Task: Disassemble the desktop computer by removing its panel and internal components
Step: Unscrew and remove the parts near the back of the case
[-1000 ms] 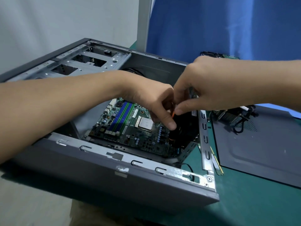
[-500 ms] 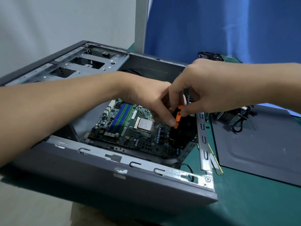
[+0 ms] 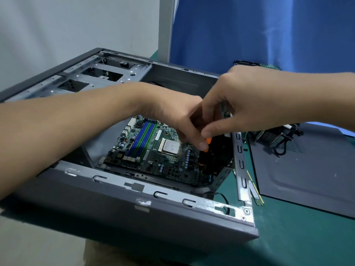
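Orange and black mark the handle of the screwdriver (image 3: 204, 156), which stands nearly upright inside the computer case (image 3: 134, 187) at the right edge of the circuit board (image 3: 165, 162); its tip is lost in shadow, so I cannot tell what it meets. The left hand (image 3: 178, 116) reaches across the open case with fingers curled and pinches the upper handle; the right hand (image 3: 240, 100) comes in from the other side and pinches the same handle near its top with thumb and fingers. Two hands on one small tool suggests that one steadies it over a screw while the other turns.

The case lies on its side with the open face up, which keeps the board flat and within reach from above. The side panel (image 3: 307, 173) is already off and lies flat on the green mat (image 3: 288, 237) to the right of the case, out of the way; a memory stick (image 3: 256, 192) lies on the mat just beside the case, between it and the panel. A tangle of parts and cable (image 3: 272, 137) sits at the panel's far edge; the square chip (image 3: 171, 146) in the middle of the board is bare, so the board looks to be the main piece left inside.
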